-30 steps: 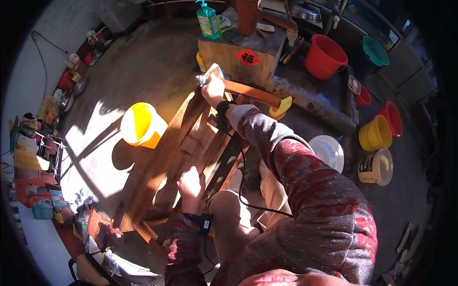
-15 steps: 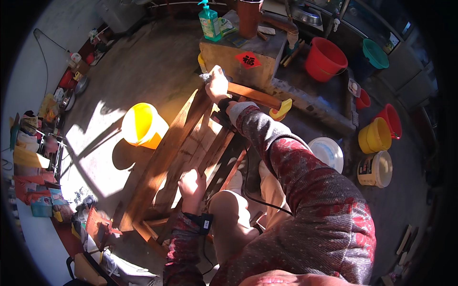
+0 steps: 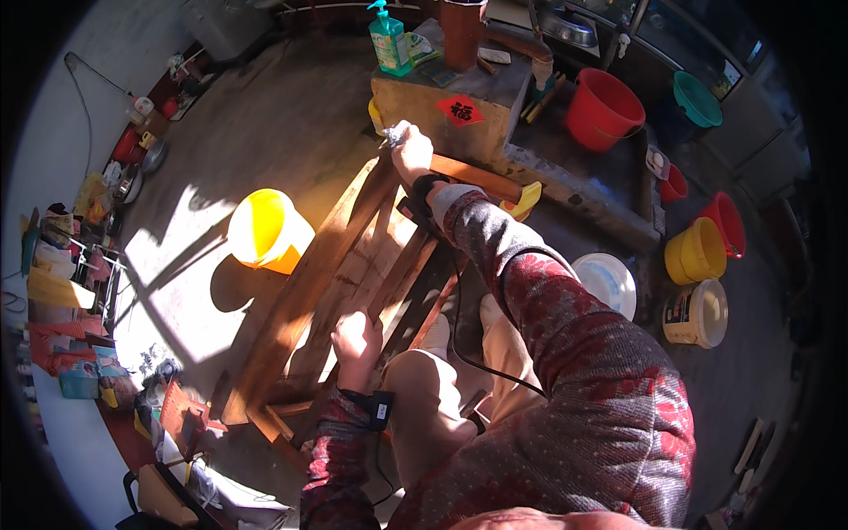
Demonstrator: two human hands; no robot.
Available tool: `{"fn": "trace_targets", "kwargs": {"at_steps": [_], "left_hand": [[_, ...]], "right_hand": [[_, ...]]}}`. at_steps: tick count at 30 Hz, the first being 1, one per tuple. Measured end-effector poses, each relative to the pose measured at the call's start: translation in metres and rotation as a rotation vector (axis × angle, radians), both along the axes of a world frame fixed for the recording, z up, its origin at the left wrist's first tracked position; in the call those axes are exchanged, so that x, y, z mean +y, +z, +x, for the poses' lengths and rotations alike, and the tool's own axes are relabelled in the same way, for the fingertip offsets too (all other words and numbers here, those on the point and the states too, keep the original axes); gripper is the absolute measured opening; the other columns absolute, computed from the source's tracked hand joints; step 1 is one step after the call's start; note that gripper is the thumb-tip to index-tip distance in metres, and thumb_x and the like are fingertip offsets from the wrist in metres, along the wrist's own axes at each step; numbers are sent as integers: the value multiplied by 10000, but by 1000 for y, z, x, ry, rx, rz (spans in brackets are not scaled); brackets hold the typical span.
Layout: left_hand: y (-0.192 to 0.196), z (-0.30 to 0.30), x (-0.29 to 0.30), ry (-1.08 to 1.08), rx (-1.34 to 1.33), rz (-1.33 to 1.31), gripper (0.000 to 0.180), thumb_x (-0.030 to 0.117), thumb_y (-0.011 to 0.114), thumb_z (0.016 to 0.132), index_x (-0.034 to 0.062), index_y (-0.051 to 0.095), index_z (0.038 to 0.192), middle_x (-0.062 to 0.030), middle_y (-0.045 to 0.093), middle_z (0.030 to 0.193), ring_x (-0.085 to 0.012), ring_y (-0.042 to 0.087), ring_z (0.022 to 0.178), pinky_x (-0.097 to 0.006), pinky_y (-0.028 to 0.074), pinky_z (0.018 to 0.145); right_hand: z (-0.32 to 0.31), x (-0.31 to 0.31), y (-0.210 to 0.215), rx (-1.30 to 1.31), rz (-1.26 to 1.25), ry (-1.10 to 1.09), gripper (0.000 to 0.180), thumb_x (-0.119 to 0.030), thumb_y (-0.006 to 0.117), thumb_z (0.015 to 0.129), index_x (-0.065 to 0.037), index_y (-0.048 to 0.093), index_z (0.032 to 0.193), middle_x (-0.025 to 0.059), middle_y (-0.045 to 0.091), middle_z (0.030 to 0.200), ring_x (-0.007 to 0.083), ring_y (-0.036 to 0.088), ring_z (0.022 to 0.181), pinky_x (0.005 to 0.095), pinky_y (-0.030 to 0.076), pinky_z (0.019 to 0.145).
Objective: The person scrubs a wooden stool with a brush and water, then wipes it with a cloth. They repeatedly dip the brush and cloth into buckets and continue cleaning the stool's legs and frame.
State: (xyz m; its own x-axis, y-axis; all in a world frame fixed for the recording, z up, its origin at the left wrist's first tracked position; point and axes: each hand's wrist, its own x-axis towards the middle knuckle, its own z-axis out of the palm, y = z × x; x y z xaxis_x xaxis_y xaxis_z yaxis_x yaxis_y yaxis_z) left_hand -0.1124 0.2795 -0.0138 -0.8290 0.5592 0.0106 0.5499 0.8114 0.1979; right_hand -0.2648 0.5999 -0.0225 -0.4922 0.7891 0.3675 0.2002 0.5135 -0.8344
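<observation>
Right hand [image 3: 412, 155]: closed on grey wad [image 3: 393, 137], at far end of bench [image 3: 305, 296]. Left hand [image 3: 357, 343]: closed on bench's side, fingers partly hidden, firmness unclear. Risk: bench could rock or slide if left hold slackens while right presses; cord [image 3: 503, 374], right of left hand, could catch. Bench lies beneath both hands, running from right hand back past left; bucket [image 3: 265, 231] stands left of both, beyond bench

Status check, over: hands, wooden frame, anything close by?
Left hand closed on wooden frame. Right hand at far end, gripping crumpled grey wad. Yellow bucket standing close on frame's left side.
</observation>
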Motion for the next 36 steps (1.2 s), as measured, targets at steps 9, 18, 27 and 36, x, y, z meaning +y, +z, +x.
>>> {"fn": "trace_targets", "kwargs": {"at_steps": [9,18,27,36], "left_hand": [[17,-18,1,56,-41,-62,240,309,642,804,73,636,845,-184,667,776,-380,660,764,-486,526,709],[16,-11,2,75,-111,-24,244,297,650,787,64,611,847,-199,661,788,-403,650,790,-489,523,704],[6,-14,-2,7,-13,-72,256,310,643,792,66,660,872,-144,668,706,-349,669,704,-461,526,657],[6,-4,0,45,-78,-11,199,245,623,787,49,621,825,-176,667,780,-363,666,778,-468,531,654]], "right_hand": [[33,-154,2,-170,-18,551,157,2,562,688,0,608,838,272,613,786,436,618,830,472,498,740],[-14,9,-10,-42,216,188,133,-23,528,753,-49,539,883,218,630,769,420,614,803,482,481,722],[31,-164,-1,-237,136,861,228,20,554,701,-12,577,926,248,629,808,420,623,843,473,497,753],[4,-9,6,37,44,-29,155,4,549,705,-28,521,854,189,594,756,422,583,765,466,463,692]]}}
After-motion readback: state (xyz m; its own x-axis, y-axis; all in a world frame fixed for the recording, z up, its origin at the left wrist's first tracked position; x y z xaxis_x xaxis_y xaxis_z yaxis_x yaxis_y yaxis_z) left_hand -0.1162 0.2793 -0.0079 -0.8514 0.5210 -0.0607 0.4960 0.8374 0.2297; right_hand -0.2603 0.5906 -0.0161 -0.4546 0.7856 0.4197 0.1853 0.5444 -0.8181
